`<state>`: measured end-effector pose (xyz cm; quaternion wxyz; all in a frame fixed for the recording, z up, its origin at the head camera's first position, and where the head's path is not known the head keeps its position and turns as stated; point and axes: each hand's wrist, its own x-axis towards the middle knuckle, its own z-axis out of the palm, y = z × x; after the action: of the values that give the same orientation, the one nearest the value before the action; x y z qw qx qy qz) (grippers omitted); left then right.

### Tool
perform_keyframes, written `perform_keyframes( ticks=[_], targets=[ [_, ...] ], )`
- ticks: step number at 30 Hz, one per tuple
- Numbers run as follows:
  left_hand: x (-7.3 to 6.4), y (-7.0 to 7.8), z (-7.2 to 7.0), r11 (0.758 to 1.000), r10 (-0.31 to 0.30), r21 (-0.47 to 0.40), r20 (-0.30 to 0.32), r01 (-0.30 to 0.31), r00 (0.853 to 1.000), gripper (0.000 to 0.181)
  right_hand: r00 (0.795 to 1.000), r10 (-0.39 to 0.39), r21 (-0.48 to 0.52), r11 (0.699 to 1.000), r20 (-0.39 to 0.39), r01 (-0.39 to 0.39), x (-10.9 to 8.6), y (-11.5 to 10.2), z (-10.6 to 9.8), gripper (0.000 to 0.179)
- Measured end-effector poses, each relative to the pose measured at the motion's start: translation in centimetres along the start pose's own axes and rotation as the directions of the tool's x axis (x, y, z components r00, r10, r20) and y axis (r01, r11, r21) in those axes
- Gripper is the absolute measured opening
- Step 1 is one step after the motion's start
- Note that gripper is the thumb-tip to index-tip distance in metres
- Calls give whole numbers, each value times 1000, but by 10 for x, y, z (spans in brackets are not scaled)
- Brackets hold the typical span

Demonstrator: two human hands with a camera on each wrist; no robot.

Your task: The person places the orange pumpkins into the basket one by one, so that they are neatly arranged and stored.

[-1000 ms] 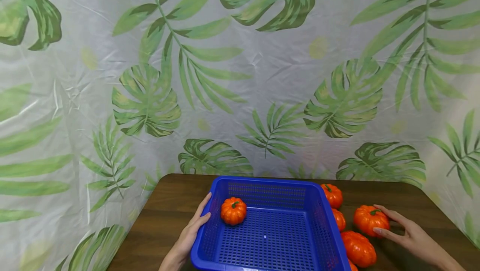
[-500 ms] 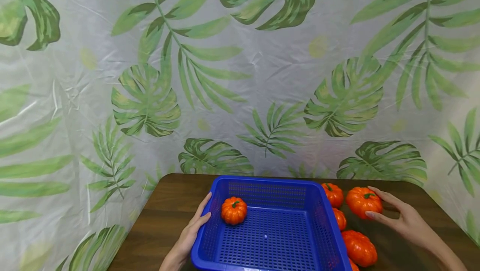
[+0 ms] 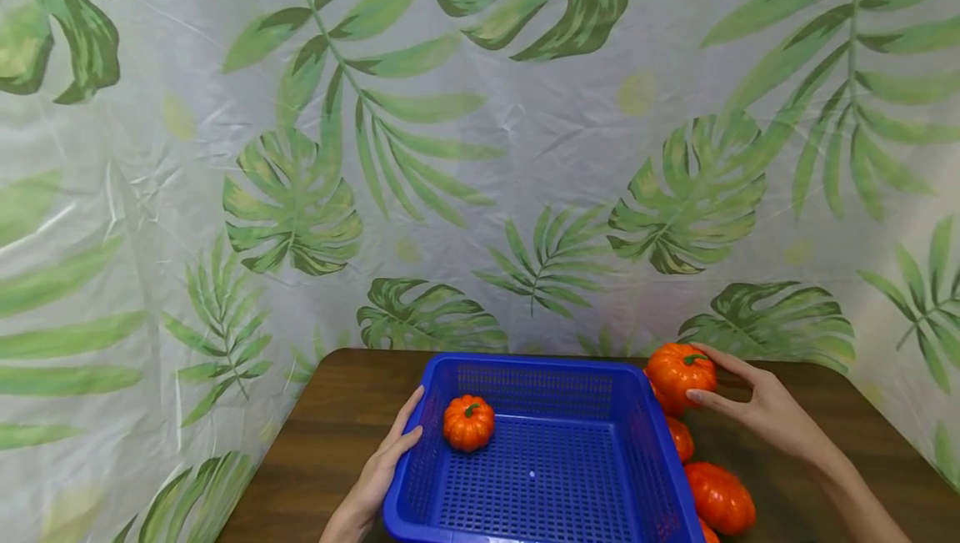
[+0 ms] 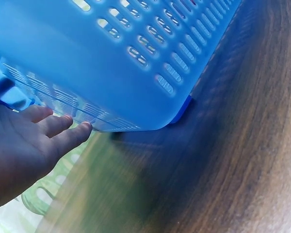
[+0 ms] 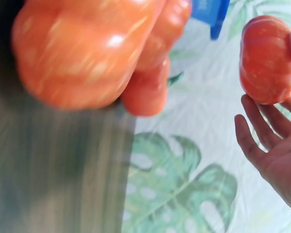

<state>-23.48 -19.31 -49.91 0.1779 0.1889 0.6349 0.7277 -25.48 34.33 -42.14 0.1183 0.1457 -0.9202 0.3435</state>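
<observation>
My right hand (image 3: 772,414) holds a small orange pumpkin (image 3: 681,374) with a green stem, thumb on its near side and fingers behind. It hangs near the back right corner of a blue plastic basket (image 3: 536,535), overlapping another pumpkin there. In the right wrist view, the held pumpkin (image 5: 266,60) is off the table, with the fingers (image 5: 254,121) under and around it. My left hand (image 3: 375,468) rests against the basket's left side, thumb at the rim; its fairly straight fingers (image 4: 72,137) touch the outer wall. One small pumpkin (image 3: 468,423) sits inside the basket at the back left.
Several more pumpkins stand along the basket's right side, among them a larger one (image 3: 720,498) and a smaller one (image 3: 679,440). Everything stands on a dark brown wooden table (image 3: 300,460). A leaf-patterned sheet (image 3: 525,151) hangs right behind its back edge.
My right hand has lifted the pumpkin off the table and carried it up and to the left, to the basket's back right corner. The left hand and basket have stayed put.
</observation>
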Motion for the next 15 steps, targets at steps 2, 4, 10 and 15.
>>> perform_keyframes(
  ticks=[2,4,10,15],
  targets=[
    [0,0,0,1000,-2,-5,-2,2,1000,60,1000,2,24,1000,22,-3,5,-8,3,70],
    [0,0,0,1000,-5,-7,-4,5,1000,60,999,-3,40,999,40,1,10,-15,4,70],
    [0,1,1,1000,-13,-16,-14,13,1000,60,997,-10,72,997,78,4,23,-33,12,67],
    [0,0,1,999,-19,-29,-10,19,1000,60,994,-32,100,995,105,21,33,-43,19,65]
  ],
)
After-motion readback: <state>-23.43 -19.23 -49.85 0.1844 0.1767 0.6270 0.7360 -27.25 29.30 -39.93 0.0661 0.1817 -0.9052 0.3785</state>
